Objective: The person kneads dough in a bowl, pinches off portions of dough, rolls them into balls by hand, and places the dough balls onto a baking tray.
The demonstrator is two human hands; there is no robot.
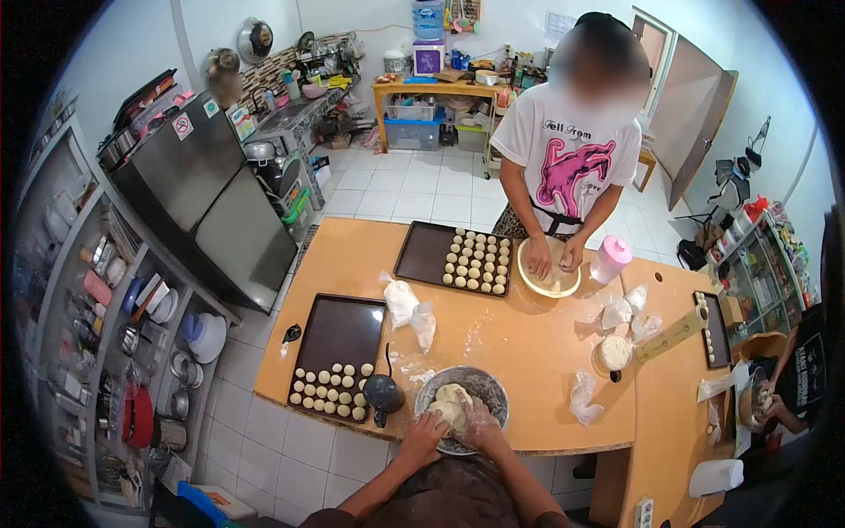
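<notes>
A lump of pale dough (452, 407) sits in a grey speckled bowl (498, 387) at the table's near edge. My left hand (426, 435) holds the dough from its left side, at the bowl's rim. On the opposite side, my right hand (481, 426) grips the dough with its fingers pressed into it. Just left of the bowl stands a dark round object with a thin upright handle (384, 394). Beside that, a dark baking tray (339, 330) carries rows of small dough balls (333, 394) at its near end.
Across the table a person (568, 158) works in a cream bowl (576, 283), beside a second tray (421, 255) of dough balls. Bags of white powder (402, 304) and a pink-lidded jar (611, 258) stand around. Another person's hands (771, 405) are at far right.
</notes>
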